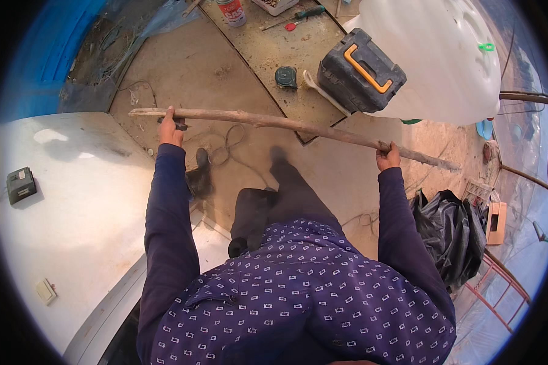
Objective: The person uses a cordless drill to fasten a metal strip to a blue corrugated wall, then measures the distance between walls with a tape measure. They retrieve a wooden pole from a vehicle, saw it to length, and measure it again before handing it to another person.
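Long bare wooden stick (pixel 286 125), pale, knotty, slightly crooked, held level out front. Left hand (pixel 170 129) clamped near its thicker end, right hand (pixel 387 156) clamped toward the thin end. Black toolbox (pixel 360 71) beyond the right hand.

The person wears a dark navy long-sleeved shirt (pixel 298 292) printed all over with small white rectangular motifs across the chest. The sleeves (pixel 167 225) look plain navy and reach to the wrists. Below are dark trousers (pixel 274 201) and dark shoes (pixel 199 176).
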The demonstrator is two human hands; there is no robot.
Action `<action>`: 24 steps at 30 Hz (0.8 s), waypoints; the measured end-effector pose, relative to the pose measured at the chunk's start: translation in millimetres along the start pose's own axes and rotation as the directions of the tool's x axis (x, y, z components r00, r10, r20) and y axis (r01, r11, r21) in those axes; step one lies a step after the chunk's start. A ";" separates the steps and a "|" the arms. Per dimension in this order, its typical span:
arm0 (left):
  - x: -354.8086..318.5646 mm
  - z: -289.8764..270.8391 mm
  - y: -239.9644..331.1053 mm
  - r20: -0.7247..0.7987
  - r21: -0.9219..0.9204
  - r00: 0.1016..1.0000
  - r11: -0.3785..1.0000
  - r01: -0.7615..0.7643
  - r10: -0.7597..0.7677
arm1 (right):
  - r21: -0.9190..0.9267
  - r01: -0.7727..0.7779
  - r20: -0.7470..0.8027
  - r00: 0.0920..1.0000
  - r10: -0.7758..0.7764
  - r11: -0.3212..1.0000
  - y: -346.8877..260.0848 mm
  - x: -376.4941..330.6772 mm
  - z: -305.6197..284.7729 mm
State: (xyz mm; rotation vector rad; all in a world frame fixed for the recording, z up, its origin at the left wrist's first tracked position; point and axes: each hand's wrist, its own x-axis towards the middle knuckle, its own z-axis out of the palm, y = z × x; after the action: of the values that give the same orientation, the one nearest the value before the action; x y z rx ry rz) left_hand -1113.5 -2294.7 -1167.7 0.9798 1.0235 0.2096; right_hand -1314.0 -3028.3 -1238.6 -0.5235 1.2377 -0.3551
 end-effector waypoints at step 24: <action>137.2 62.5 4.8 0.441 -0.200 0.888 0.950 0.238 -0.129 | -0.035 0.212 0.123 0.971 -0.207 0.977 114.7 -107.9 52.8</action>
State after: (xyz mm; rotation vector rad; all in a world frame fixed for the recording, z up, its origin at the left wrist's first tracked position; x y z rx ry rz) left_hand -988.2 -2251.0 -1239.4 0.6518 0.6622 -0.0367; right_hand -1298.3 -2866.6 -1204.2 -0.7099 1.0801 -0.4666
